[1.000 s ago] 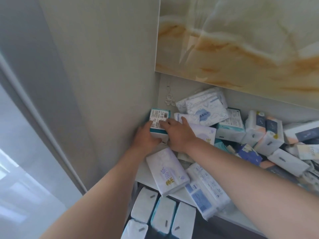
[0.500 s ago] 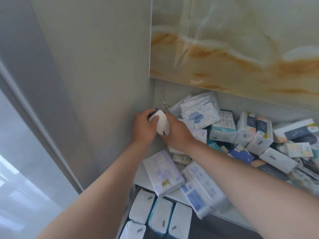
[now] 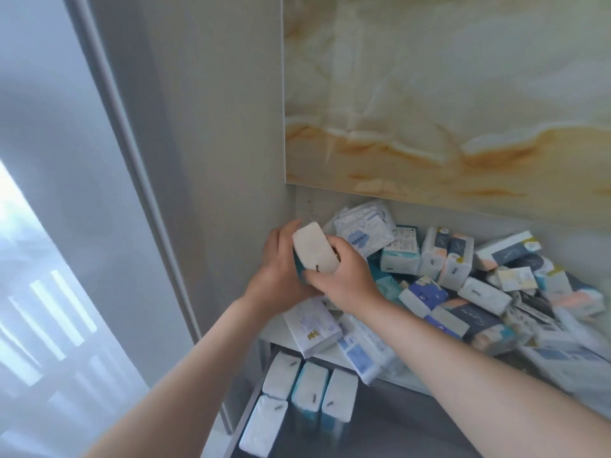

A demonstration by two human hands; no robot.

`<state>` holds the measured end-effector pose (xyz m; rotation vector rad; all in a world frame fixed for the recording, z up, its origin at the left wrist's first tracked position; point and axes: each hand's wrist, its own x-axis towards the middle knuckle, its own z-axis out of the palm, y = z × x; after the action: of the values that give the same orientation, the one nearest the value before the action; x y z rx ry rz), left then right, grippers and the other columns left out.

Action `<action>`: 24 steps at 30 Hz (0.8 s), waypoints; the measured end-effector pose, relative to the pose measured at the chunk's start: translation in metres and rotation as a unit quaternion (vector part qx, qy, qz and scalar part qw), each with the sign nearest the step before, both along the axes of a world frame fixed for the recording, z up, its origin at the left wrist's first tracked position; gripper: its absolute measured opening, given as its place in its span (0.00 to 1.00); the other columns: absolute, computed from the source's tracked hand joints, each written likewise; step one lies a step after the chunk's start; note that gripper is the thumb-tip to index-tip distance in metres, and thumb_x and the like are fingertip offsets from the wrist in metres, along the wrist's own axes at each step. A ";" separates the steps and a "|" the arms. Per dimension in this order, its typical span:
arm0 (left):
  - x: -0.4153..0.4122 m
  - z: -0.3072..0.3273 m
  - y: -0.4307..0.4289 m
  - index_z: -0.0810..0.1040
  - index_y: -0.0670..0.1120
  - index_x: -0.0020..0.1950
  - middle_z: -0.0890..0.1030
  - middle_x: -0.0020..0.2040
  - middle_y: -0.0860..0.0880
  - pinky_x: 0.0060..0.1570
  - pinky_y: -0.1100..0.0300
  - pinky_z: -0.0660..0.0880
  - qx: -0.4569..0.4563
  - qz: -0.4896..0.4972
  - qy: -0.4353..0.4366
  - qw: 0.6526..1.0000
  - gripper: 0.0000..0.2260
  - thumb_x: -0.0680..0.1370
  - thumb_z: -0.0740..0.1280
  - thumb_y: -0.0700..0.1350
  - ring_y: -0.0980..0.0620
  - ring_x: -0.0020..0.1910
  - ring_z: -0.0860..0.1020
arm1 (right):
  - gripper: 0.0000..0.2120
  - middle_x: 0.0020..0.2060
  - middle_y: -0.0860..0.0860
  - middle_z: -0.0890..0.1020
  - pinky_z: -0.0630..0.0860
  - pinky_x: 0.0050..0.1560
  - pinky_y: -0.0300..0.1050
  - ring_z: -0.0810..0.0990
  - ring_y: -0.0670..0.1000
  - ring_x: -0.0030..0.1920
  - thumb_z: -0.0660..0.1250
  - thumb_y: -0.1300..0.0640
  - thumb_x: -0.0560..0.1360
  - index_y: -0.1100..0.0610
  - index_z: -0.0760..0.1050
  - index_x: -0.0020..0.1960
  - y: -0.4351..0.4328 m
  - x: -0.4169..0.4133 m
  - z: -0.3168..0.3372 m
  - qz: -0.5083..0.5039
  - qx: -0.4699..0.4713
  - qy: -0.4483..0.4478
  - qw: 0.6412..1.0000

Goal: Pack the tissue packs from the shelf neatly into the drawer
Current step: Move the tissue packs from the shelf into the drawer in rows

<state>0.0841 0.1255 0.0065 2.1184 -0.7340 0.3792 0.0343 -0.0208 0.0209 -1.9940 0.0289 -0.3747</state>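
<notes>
Both hands hold one white tissue pack with a teal edge (image 3: 314, 251) above the shelf's left corner. My left hand (image 3: 281, 269) grips it from the left and behind. My right hand (image 3: 344, 276) grips it from the right and below. A heap of several tissue packs (image 3: 463, 276) covers the white shelf (image 3: 281, 337). Below the shelf, the open dark drawer (image 3: 380, 424) has several white packs (image 3: 310, 388) lined up along its left side.
A grey side wall (image 3: 215, 193) stands close to my left hand. A marble-patterned panel (image 3: 446, 110) overhangs the shelf. Two larger packs (image 3: 312, 328) lie at the shelf's front edge, partly over the drawer. A window is at the far left.
The pack has been lifted from the shelf corner and turned so its white face shows. Both hands have come slightly up and toward me with it.
</notes>
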 end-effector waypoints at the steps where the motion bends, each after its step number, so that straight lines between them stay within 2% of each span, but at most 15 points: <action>1: -0.011 0.004 0.000 0.57 0.49 0.74 0.65 0.63 0.51 0.54 0.53 0.75 -0.008 0.014 -0.024 1.000 0.46 0.62 0.79 0.51 0.50 0.63 0.70 | 0.26 0.47 0.40 0.80 0.72 0.39 0.29 0.78 0.38 0.46 0.79 0.53 0.66 0.47 0.74 0.60 0.002 -0.010 0.004 0.001 0.011 -0.001 1.000; 2: -0.022 0.010 0.002 0.59 0.50 0.72 0.66 0.62 0.52 0.50 0.52 0.76 -0.009 0.030 -0.025 0.999 0.43 0.63 0.78 0.51 0.51 0.61 0.72 | 0.28 0.49 0.40 0.80 0.73 0.42 0.30 0.79 0.38 0.47 0.79 0.52 0.65 0.47 0.74 0.62 0.003 -0.019 0.006 0.006 0.015 -0.001 1.000; 4: -0.039 0.019 0.009 0.62 0.50 0.70 0.69 0.61 0.52 0.50 0.54 0.75 0.002 0.031 -0.019 0.999 0.39 0.64 0.77 0.51 0.52 0.59 0.72 | 0.35 0.53 0.37 0.78 0.74 0.46 0.32 0.78 0.38 0.51 0.80 0.51 0.66 0.45 0.69 0.69 0.003 -0.035 0.012 0.035 0.016 0.012 0.999; 6: -0.050 0.023 0.020 0.65 0.47 0.70 0.71 0.60 0.51 0.53 0.58 0.73 0.029 -0.005 -0.026 0.999 0.39 0.63 0.78 0.49 0.52 0.59 0.73 | 0.48 0.57 0.30 0.71 0.71 0.49 0.28 0.75 0.34 0.55 0.81 0.54 0.65 0.42 0.58 0.77 -0.002 -0.051 0.016 0.088 -0.001 0.037 0.995; 8: -0.063 0.025 0.033 0.67 0.47 0.69 0.73 0.59 0.52 0.51 0.67 0.69 0.064 -0.033 -0.007 0.997 0.40 0.61 0.81 0.47 0.53 0.58 0.74 | 0.56 0.62 0.31 0.66 0.69 0.50 0.24 0.75 0.36 0.57 0.81 0.57 0.65 0.39 0.47 0.79 -0.006 -0.066 0.017 0.143 -0.054 0.061 0.986; 10: -0.080 0.024 0.044 0.67 0.50 0.69 0.74 0.59 0.55 0.51 0.69 0.70 0.091 -0.047 0.045 0.994 0.40 0.61 0.82 0.47 0.55 0.58 0.75 | 0.56 0.69 0.38 0.63 0.68 0.57 0.28 0.71 0.40 0.65 0.79 0.59 0.66 0.39 0.46 0.79 -0.004 -0.079 0.015 0.174 -0.118 0.067 0.975; 12: -0.094 0.020 0.055 0.66 0.54 0.69 0.76 0.60 0.57 0.56 0.63 0.75 0.088 -0.069 0.126 0.986 0.41 0.61 0.82 0.46 0.58 0.60 0.75 | 0.53 0.73 0.42 0.62 0.67 0.66 0.37 0.66 0.43 0.71 0.79 0.58 0.65 0.41 0.50 0.79 0.003 -0.091 0.010 0.186 -0.169 0.062 0.966; 14: -0.106 0.017 0.061 0.65 0.56 0.71 0.75 0.62 0.58 0.59 0.58 0.77 0.078 -0.089 0.201 0.972 0.44 0.60 0.82 0.45 0.59 0.64 0.74 | 0.52 0.73 0.44 0.62 0.68 0.68 0.43 0.66 0.45 0.71 0.79 0.55 0.64 0.43 0.52 0.79 0.011 -0.102 0.005 0.183 -0.191 0.074 0.962; 18: -0.122 -0.004 0.077 0.58 0.57 0.76 0.70 0.68 0.58 0.63 0.58 0.74 0.132 -0.107 0.299 0.939 0.48 0.63 0.82 0.46 0.58 0.66 0.71 | 0.53 0.70 0.45 0.65 0.72 0.62 0.45 0.69 0.48 0.66 0.77 0.47 0.62 0.43 0.50 0.78 0.014 -0.125 -0.018 0.175 -0.205 0.182 0.946; 21: -0.127 -0.043 0.095 0.61 0.57 0.76 0.72 0.68 0.56 0.63 0.61 0.72 0.207 -0.101 0.350 0.908 0.40 0.69 0.79 0.48 0.58 0.64 0.73 | 0.48 0.64 0.45 0.70 0.72 0.51 0.40 0.72 0.47 0.59 0.76 0.47 0.62 0.44 0.54 0.76 0.014 -0.139 -0.047 0.187 -0.238 0.246 0.921; 24: -0.122 -0.074 0.096 0.66 0.56 0.74 0.73 0.70 0.54 0.66 0.57 0.71 0.343 -0.083 0.345 0.869 0.28 0.76 0.70 0.48 0.53 0.65 0.74 | 0.47 0.61 0.46 0.69 0.68 0.41 0.35 0.72 0.47 0.56 0.77 0.49 0.63 0.47 0.55 0.75 0.019 -0.145 -0.078 0.184 -0.249 0.283 0.908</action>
<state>-0.0381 0.2220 -0.0679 2.5508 -0.6508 -0.8318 -0.1107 -0.0022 -0.0573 -2.4868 -0.0872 0.4992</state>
